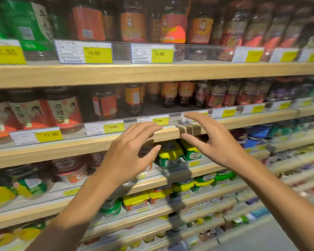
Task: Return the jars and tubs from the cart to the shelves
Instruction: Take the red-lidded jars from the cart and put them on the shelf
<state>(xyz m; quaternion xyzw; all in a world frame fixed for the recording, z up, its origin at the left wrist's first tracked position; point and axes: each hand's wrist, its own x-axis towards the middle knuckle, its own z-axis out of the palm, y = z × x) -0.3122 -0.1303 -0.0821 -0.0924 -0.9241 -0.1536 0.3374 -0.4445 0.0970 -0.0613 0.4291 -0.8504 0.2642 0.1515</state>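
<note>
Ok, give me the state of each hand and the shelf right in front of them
left hand: open, fingers spread, holding nothing
right hand: open, fingers spread, holding nothing
middle shelf: partly stocked, bare gap behind the hands
jars: upright, lids on

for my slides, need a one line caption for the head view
Both hands, left and right, open and empty before a wooden shelf edge of stocked sauce jars.
</note>
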